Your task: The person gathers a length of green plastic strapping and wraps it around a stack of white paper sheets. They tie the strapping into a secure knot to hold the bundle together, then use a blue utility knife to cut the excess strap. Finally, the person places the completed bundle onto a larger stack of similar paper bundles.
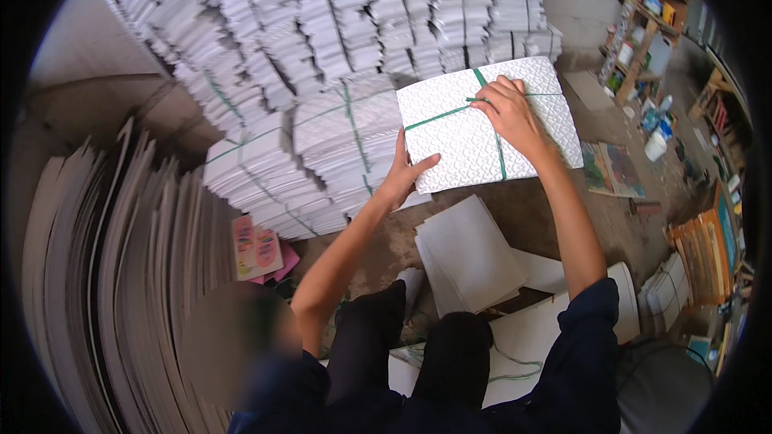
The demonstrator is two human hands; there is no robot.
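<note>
A bundle of white sheets (458, 157), its top sheet embossed with a bumpy pattern, is tied crosswise with green strapping (438, 117). My left hand (400, 174) grips the bundle's left near edge, thumb lying on top and fingers down the side. Over the crossing of the straps, my right hand (510, 112) is closed with its fingertips pinching the green strap; a short strap end sticks out left of them. The bundle's underside is hidden, so what supports it cannot be told.
Strapped stacks of white sheets (402, 8) rise behind the bundle, with lower green-tied stacks (257, 165) at left. Large boards (121, 273) stand upright at far left. Loose pale sheets (474, 253) lie before my knees. Cluttered wooden shelves (643, 40) stand far right.
</note>
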